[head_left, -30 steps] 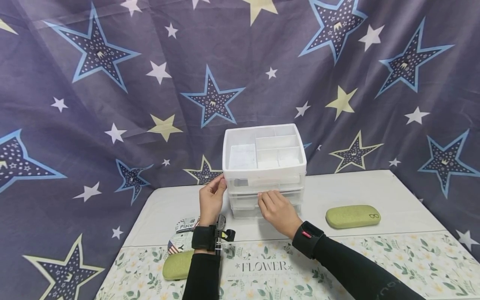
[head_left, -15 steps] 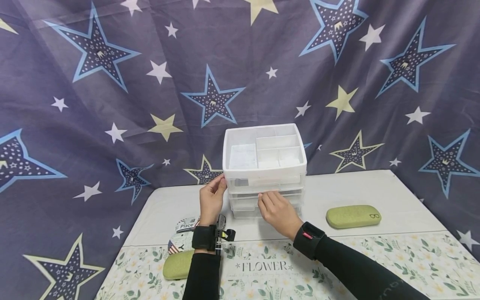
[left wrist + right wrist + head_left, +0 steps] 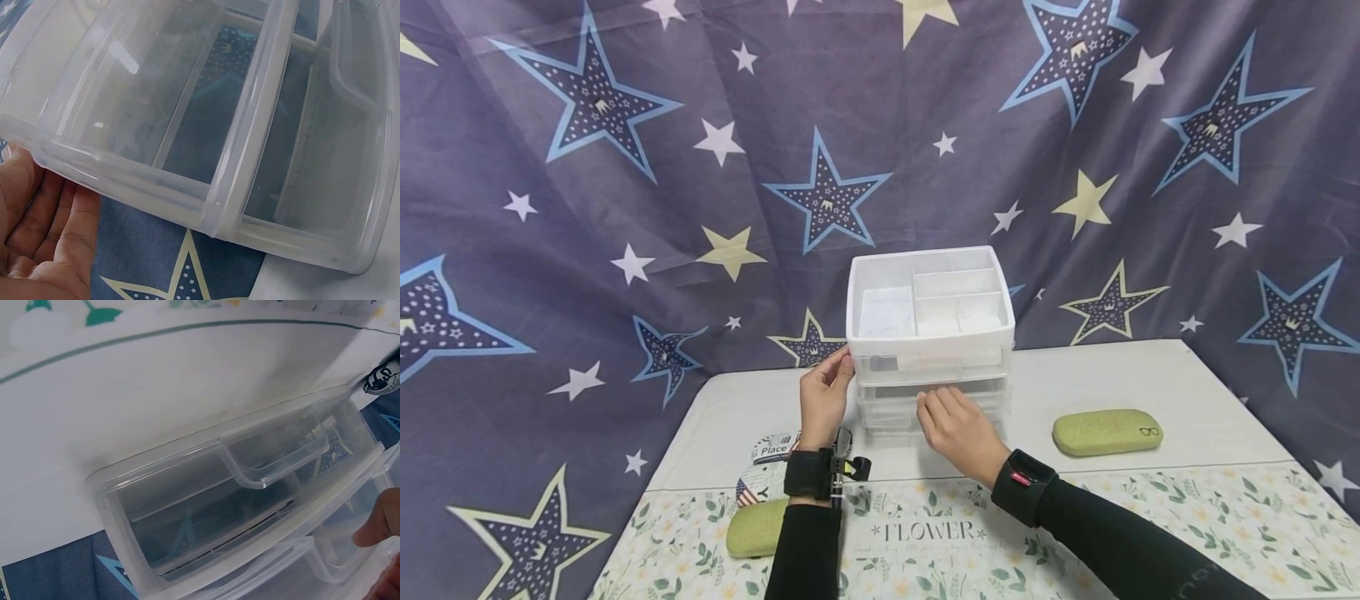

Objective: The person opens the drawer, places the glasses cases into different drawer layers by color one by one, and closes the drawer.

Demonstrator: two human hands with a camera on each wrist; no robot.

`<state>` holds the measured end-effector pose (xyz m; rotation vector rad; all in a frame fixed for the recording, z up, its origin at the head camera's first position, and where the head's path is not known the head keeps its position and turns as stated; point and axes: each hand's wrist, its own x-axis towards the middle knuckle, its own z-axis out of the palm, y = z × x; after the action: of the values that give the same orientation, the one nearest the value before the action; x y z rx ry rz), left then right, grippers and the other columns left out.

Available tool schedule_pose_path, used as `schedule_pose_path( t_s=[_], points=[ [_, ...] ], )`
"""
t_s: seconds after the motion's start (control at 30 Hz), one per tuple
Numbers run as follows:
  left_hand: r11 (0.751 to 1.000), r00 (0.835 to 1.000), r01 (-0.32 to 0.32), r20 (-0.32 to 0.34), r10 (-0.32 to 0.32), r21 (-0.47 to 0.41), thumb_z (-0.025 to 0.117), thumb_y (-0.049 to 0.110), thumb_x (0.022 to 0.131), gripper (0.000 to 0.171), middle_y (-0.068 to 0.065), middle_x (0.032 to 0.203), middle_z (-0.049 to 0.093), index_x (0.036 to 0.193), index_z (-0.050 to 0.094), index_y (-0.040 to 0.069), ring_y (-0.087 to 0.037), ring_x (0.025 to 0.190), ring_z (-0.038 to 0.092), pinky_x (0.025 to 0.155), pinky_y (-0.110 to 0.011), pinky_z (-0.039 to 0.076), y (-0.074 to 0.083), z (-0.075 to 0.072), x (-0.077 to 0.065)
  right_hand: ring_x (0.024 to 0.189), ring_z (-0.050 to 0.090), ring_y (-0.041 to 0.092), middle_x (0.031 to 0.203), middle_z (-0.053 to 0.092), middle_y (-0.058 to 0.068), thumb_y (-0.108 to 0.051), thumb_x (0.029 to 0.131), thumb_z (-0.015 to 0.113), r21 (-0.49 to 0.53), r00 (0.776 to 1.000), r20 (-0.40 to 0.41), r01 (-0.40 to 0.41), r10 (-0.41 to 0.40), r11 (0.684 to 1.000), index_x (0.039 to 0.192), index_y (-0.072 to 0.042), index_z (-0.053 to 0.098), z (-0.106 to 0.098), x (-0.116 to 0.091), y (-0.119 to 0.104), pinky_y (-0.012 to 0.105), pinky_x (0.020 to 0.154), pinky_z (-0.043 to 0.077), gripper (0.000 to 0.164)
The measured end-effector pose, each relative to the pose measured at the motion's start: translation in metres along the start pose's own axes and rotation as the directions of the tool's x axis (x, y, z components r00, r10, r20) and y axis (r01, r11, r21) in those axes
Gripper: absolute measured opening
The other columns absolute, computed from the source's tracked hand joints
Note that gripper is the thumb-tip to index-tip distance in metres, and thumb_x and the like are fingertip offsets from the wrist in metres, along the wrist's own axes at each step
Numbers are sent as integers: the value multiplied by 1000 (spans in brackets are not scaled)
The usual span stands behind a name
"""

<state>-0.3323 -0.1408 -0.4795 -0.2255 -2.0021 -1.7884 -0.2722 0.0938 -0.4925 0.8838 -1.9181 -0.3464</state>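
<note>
A white drawer organizer [image 3: 931, 337] with clear drawers stands at the back of the table, with a divided tray on top. My left hand [image 3: 824, 396] holds its left side near the top drawer [image 3: 156, 112]. In the left wrist view, the fingertips are hidden behind the plastic edge. My right hand [image 3: 955, 429] has its fingers curled at the front of the middle drawer [image 3: 887, 404], just under the top one. The right wrist view shows the thumb [image 3: 378, 522] by a drawer handle [image 3: 331, 569]. Below that drawer is the bottom drawer [image 3: 187, 494].
A green glasses case [image 3: 1107, 432] lies to the right. Another green case [image 3: 755, 529] lies at the left front, partly behind the left forearm. Beside it is a printed item [image 3: 763, 475], partly covered by the wrist. A starry curtain [image 3: 925, 183] hangs close behind the organizer.
My right hand has shifted very slightly toward me, and the middle drawer appears to have come out a little. The left hand keeps its place on the organizer's side.
</note>
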Motion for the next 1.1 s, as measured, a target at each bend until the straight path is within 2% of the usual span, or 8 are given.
schedule_pose_path(
  t_s=[0.23,0.37,0.5,0.6,0.7,0.8,1.1],
  points=[
    [1000,1000,2,4,-2,12,66,19,102,33,-16,132,67,129,69,1,-31,121,66,105,-39,52,1,1,2,85,63,23,93,65,14,10,106,26,0,1000,-14,11,-11,1000,111,7,71,-4,-1,-2,33,82,57,45],
    [999,1000,5,17,-6,32,64,15,103,32,-19,133,66,130,68,-3,-33,121,66,105,-41,52,21,0,-4,85,63,23,93,65,14,10,106,27,11,1000,-13,13,-13,1000,110,7,71,-8,-2,-3,33,82,57,44],
    [1000,1000,-1,23,1,14,66,20,102,33,-15,132,68,129,70,2,-29,120,66,103,-35,53,18,-1,-5,86,63,23,94,65,13,11,106,25,14,1000,-8,17,-17,1000,110,7,72,-12,-2,-4,33,83,57,47],
    [1000,1000,-5,20,5,8,66,20,102,34,-16,132,67,129,69,1,-30,121,66,104,-37,52,11,0,-2,85,63,23,93,65,14,11,106,26,13,1000,-15,23,-22,1000,108,7,72,-15,-2,-5,34,83,57,46],
    [1000,1000,-9,25,8,23,64,15,103,33,-20,133,66,130,67,-3,-34,122,64,106,-41,51,26,0,-7,83,62,23,92,64,14,11,106,28,22,999,-22,25,-24,999,108,7,71,-17,-3,-5,34,82,57,44],
    [1000,999,-13,34,12,27,64,14,103,32,-21,132,66,129,67,-5,-34,123,64,105,-40,52,37,0,-10,82,62,24,91,64,14,11,106,30,20,999,-41,29,-29,999,106,8,71,-19,-4,-5,34,82,58,42],
    [1000,999,-19,38,18,10,63,11,103,31,-21,132,66,129,67,-5,-35,122,64,104,-37,52,37,-2,-10,78,61,22,88,64,13,12,106,29,5,997,-72,32,-31,999,103,6,73,-24,-5,-7,33,76,57,44]
  ],
)
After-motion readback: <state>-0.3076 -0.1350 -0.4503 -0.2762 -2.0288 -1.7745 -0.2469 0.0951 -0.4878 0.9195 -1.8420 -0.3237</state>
